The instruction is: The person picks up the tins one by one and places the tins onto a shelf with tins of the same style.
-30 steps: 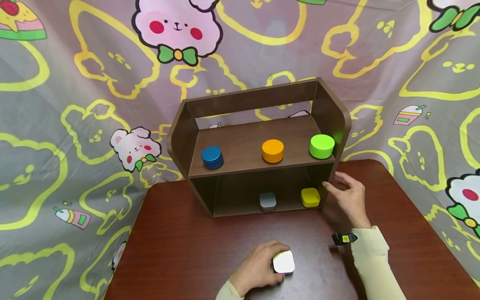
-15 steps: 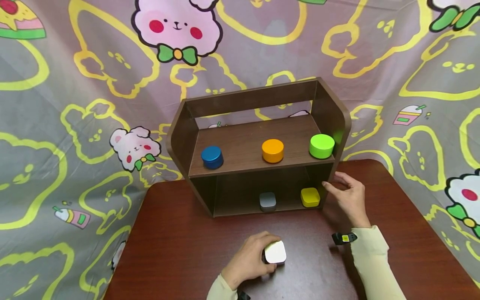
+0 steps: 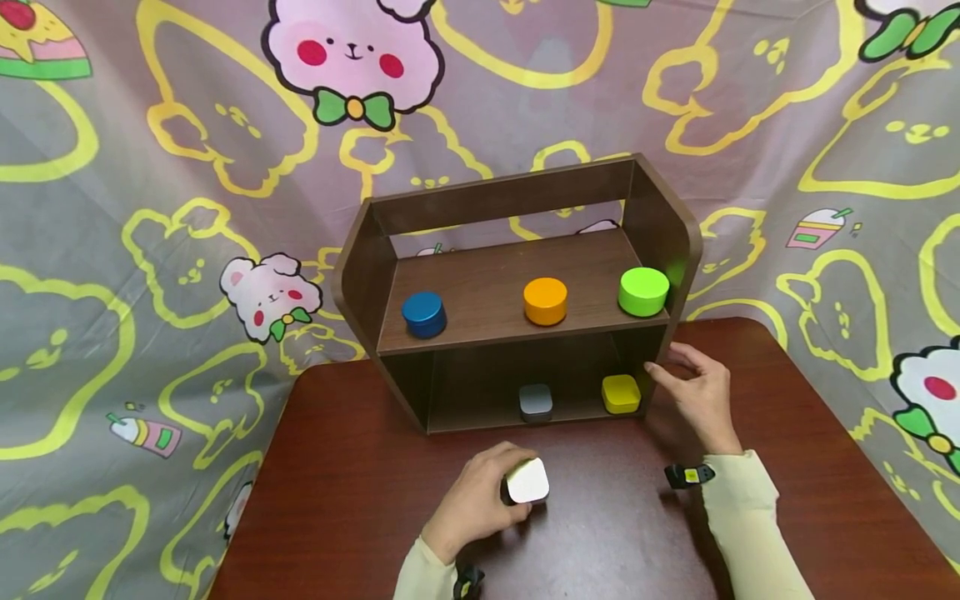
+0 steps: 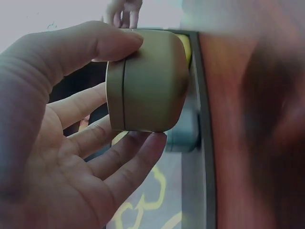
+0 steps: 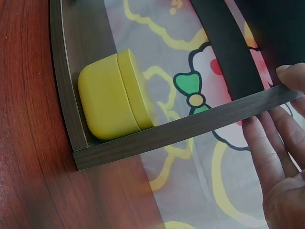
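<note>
My left hand grips a white rounded-square tin just above the brown table, in front of the dark wooden shelf unit. In the left wrist view the thumb and fingers clasp the tin by its sides. My right hand rests with straight fingers against the shelf's right side wall, beside the yellow square tin on the bottom level. A grey square tin sits mid-bottom.
The upper shelf holds a blue round tin, an orange round tin and a green round tin. The bottom level's left part is bare. A cartoon-print cloth hangs behind the table.
My left hand has carried the white tin forward and to the left, closer to the shelf. The right hand has stayed at the shelf's side.
</note>
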Motion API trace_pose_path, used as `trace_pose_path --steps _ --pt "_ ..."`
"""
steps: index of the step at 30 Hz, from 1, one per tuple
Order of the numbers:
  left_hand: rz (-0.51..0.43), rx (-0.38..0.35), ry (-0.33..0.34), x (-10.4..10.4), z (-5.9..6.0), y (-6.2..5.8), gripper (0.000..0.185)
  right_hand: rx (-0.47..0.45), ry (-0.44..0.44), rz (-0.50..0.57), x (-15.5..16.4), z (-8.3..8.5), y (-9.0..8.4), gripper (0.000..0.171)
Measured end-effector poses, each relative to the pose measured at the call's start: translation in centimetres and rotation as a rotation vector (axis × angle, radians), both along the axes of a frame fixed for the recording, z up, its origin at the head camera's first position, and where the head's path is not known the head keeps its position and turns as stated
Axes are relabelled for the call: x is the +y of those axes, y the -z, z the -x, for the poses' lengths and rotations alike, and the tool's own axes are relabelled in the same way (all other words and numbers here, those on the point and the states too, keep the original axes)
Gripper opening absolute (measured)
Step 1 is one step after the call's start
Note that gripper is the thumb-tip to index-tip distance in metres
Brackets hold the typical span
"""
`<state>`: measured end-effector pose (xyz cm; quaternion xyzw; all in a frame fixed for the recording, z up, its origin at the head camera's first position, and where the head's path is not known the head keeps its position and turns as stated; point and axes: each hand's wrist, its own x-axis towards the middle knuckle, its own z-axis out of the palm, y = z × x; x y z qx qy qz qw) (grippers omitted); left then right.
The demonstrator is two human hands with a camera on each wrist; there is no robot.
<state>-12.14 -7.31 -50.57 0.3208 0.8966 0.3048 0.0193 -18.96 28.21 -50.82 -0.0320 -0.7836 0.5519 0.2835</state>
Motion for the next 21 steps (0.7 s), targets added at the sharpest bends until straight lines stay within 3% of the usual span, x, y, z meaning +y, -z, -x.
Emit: trace_pose_path --steps 15,21 --pt "-0.024 -0.018 -0.107 -2.8 2.0 -1.5 0.067 -0.024 -0.01 0.023 0.1 0.0 0.0 0.038" --pt "-0.024 0.015 -0.15 -3.9 3.0 -1.9 0.069 -0.018 -0.008 0.02 0.1 0.1 0.0 0.038"
